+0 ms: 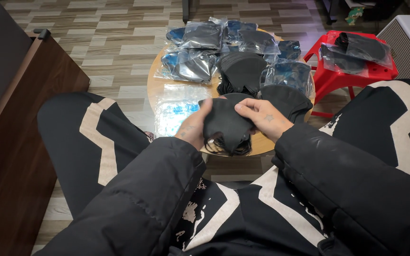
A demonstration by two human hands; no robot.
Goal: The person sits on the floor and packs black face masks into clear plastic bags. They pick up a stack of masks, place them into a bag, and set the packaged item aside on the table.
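Two hands meet over the near edge of a small round wooden surface point(153, 85), both gripping one stack of black face masks point(225, 124). Left hand point(193, 129) sits at nine o'clock of the stack, its fingers curled and clenched around the stack's left edge, thumb side up. Right hand point(263, 117) lies at three o'clock, fingers point(244, 109) pinching the top mask near its upper right edge. Black ear loops point(228, 147) dangle from the bottom of the stack at six o'clock, just above the surface's near rim. Both arms wear black padded sleeves, and the knees on either side wear black trousers with pale stripes.

Just beyond the right hand, at one o'clock, another flat black mask pile point(288, 100) rests on the surface. At eleven o'clock of the hands lies a clear plastic bag point(175, 114), flat and showing a light blue print. Farther off, at twelve o'clock, a taller heap of loose black masks point(241, 71) stands mid-surface, ringed by sealed clear packets of masks point(200, 35) that crowd the far half.

Off the surface at two o'clock, a red plastic stool point(332, 78) carries one more bagged bundle of masks point(357, 52). Beside it, at the far right, stands a white box with a grille point(406, 45). A dark wooden cabinet point(29, 95) fills the nine o'clock side, on striped wood-look floor.
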